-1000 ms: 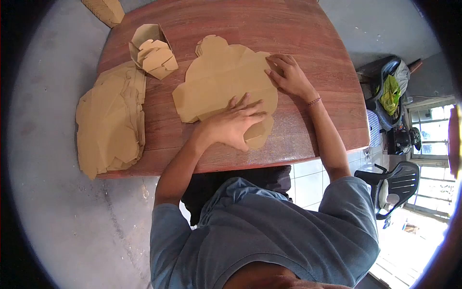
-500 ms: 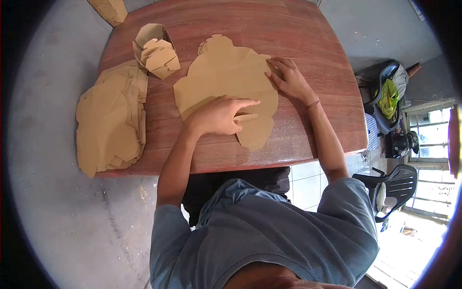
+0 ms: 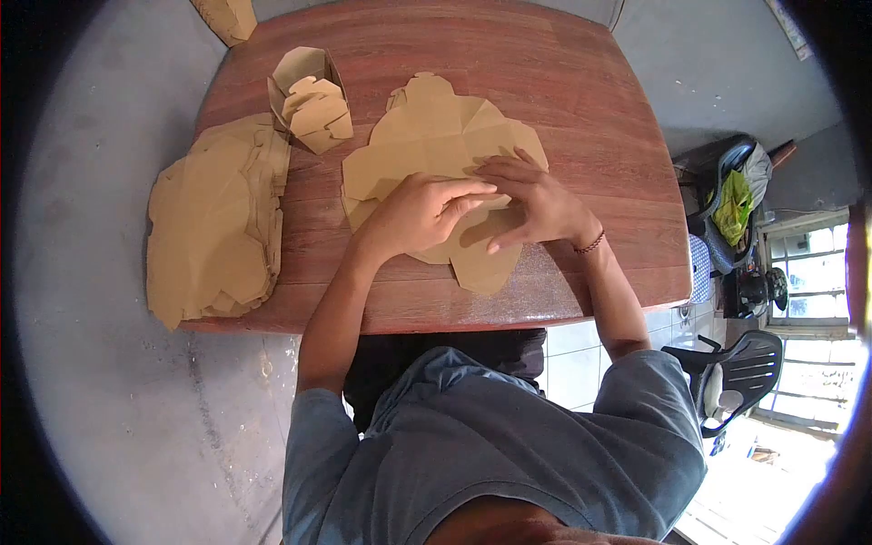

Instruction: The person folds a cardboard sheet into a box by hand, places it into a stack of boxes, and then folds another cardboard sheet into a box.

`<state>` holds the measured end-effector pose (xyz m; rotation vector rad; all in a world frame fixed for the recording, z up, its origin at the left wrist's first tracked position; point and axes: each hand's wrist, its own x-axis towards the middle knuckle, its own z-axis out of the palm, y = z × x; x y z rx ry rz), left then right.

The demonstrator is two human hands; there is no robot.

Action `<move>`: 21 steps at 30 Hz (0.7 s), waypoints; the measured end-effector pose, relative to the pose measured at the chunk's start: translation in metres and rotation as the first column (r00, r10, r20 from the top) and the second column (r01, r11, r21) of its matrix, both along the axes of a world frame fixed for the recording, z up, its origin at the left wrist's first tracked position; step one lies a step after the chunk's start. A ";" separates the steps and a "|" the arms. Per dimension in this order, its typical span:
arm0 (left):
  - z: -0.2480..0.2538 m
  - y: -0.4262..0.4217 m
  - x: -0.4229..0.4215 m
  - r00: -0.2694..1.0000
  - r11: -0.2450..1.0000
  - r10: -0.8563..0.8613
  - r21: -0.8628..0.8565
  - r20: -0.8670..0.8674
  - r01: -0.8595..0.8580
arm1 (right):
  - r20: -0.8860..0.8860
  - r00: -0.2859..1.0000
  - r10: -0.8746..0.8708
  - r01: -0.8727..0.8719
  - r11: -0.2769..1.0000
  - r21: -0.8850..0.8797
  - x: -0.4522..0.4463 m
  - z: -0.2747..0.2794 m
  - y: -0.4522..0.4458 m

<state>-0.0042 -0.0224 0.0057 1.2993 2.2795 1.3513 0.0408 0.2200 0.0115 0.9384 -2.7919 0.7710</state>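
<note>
A flat, die-cut brown cardboard box blank (image 3: 427, 136) lies on the table, with crease lines across it and the edges of other pieces showing beneath. Over its middle is my left hand (image 3: 422, 216), fingers stretched to the right and thumb apart, with nothing visible in it. Facing it, my right hand (image 3: 540, 204) has its fingers spread above the right part of the blank. The fingertips of both hands nearly meet; whether they touch the cardboard or each other I cannot tell.
A pile of flat cardboard blanks (image 3: 213, 222) sits at the table's left edge. Behind it stands a folded cardboard box (image 3: 309, 100) with folded pieces inside. The reddish wooden table (image 3: 609, 182) borders a grey wall. Chairs (image 3: 740, 377) stand off to the right.
My right hand has moved left from the blank's right edge to its middle, close to my left hand. The blank's upper right flap is now uncovered. The view has shifted slightly.
</note>
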 end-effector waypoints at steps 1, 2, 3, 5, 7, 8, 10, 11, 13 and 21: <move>0.000 0.002 0.000 0.999 0.990 0.014 0.140 -0.049 -0.007 | 0.006 1.000 -0.018 0.018 1.000 -0.019 0.000 0.000 -0.003; 0.001 0.003 0.000 0.995 0.961 0.036 0.276 -0.095 -0.008 | 0.004 1.000 -0.017 0.017 1.000 -0.021 -0.001 -0.003 -0.002; 0.003 0.002 0.002 0.994 0.961 0.037 0.275 -0.098 -0.009 | -0.021 0.999 -0.033 0.032 0.999 -0.031 -0.003 -0.008 -0.003; 0.011 0.000 0.006 0.998 0.967 0.049 0.252 -0.037 -0.038 | -0.050 0.997 -0.052 0.050 0.998 -0.043 -0.005 -0.010 0.001; 0.013 0.003 0.004 0.965 0.936 0.147 0.347 -0.219 -0.063 | -0.102 0.984 -0.144 0.128 0.981 -0.146 -0.004 -0.007 0.005; 0.014 0.003 0.004 0.890 0.895 0.256 0.441 -0.377 -0.071 | -0.102 0.984 -0.143 0.128 0.981 -0.146 -0.004 -0.004 0.007; 0.022 -0.001 0.005 0.811 0.849 0.400 0.506 -0.427 -0.153 | -0.205 0.914 -0.351 0.262 0.893 -0.365 -0.004 0.003 0.015; 0.024 -0.004 0.005 0.710 0.789 0.533 0.573 -0.460 -0.222 | -0.314 0.824 -0.472 0.340 0.854 -0.393 -0.005 0.003 0.024; 0.015 -0.011 -0.001 0.676 0.786 0.553 0.574 -0.487 -0.229 | -0.330 0.633 -0.700 0.536 0.705 -0.465 -0.011 0.000 0.051; -0.020 0.008 -0.016 0.842 0.779 0.533 0.436 -0.082 -0.450 | 0.459 0.811 -0.362 0.405 -0.217 -0.888 -0.019 0.013 0.051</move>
